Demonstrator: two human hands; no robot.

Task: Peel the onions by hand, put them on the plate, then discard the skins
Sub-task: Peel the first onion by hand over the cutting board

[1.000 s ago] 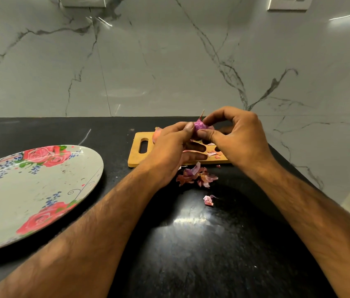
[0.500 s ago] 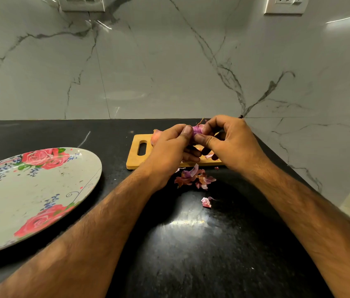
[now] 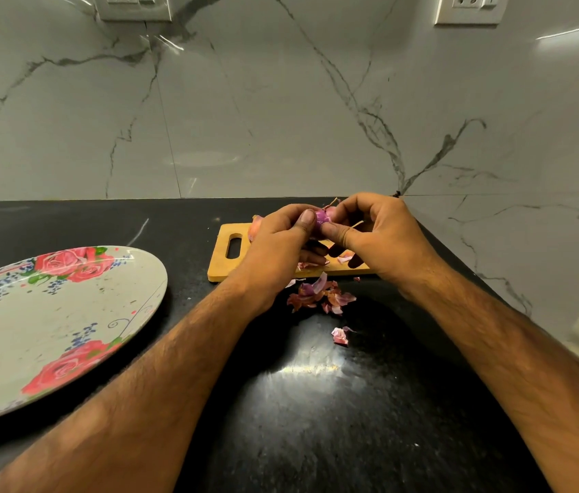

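Note:
A small purple onion [image 3: 323,217] is held above the wooden cutting board [image 3: 225,268], pinched between both hands. My left hand [image 3: 280,243] grips it from the left with the thumb on top. My right hand [image 3: 377,236] pinches it from the right, fingers curled over it. Most of the onion is hidden by the fingers. Another onion [image 3: 254,225] peeks out behind my left hand on the board. Loose reddish skins [image 3: 320,297] lie on the black counter just in front of the board, with one scrap [image 3: 340,336] nearer to me. A floral plate [image 3: 49,325] lies at the left, with nothing on it.
The black counter [image 3: 316,403] meets a marble wall behind and another at the right, forming a corner near my right hand. Wall sockets [image 3: 133,5] sit high on the back wall. The plate overhangs the view's left edge.
Both hands have closed in tighter around the onion and stay over the board. The view has tilted up a little. The skins on the counter lie as before.

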